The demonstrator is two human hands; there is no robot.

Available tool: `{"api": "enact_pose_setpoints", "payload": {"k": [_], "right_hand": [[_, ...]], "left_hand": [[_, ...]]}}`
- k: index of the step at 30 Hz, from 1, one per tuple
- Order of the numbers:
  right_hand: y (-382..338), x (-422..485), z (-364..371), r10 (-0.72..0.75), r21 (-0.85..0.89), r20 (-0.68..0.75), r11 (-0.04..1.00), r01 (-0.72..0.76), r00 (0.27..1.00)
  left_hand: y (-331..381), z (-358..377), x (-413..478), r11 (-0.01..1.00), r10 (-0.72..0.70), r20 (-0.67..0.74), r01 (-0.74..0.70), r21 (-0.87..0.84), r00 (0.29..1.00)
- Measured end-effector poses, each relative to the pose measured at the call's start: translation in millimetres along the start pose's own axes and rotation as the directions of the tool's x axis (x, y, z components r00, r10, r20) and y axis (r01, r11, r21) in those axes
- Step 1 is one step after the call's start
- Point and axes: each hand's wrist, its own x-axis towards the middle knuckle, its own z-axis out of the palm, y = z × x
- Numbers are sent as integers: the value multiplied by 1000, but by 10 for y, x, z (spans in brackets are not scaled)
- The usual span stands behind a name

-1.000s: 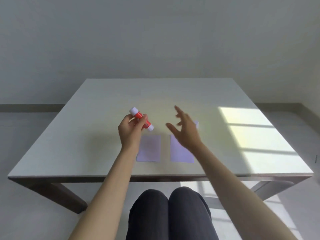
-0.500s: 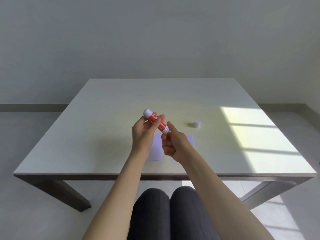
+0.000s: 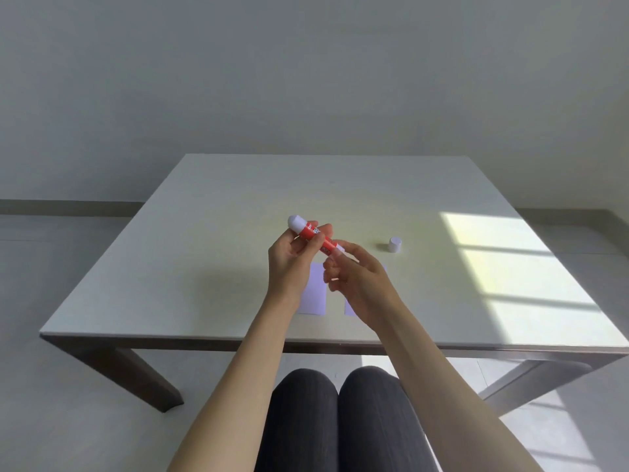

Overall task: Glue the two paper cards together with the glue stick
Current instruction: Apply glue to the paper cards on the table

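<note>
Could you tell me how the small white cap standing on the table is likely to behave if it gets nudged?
The white cap looks small and hollow, so probably very light; a slight nudge could slide it across the smooth table. It stands on end now, which seems stable, but being round it would likely roll if tipped over.

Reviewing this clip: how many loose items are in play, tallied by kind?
Cards: 2, left and right, flat on the table, side by side
Glue stick: 1, held in both hands
Cap: 1, standing on the table
Total: 4
</note>
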Motion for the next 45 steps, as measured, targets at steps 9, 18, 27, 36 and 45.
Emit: {"api": "enact_pose_setpoints", "payload": {"k": [9,18,27,36,45], "right_hand": [[19,-12,56,512,228,50,830,-509,858],[25,-34,103,457,285,55,845,-453,888],[-23,79,-63,162,439,-190,896,-64,968],[162,269,26,149,-51,-327,983,-175,933],[238,382,253,-212,-768,-105,637,56,972]], "left_hand": [[-57,-64,-33,998,-16,243,29,-52,970],[-76,-228,2,999,-49,347,51,2,936],[-90,-734,141,861,-178,309,-4,509,934],[-245,-1099,232,520,-340,407,-191,832,848],[-329,-1081,214,478,-421,266,-37,877,867]]}}
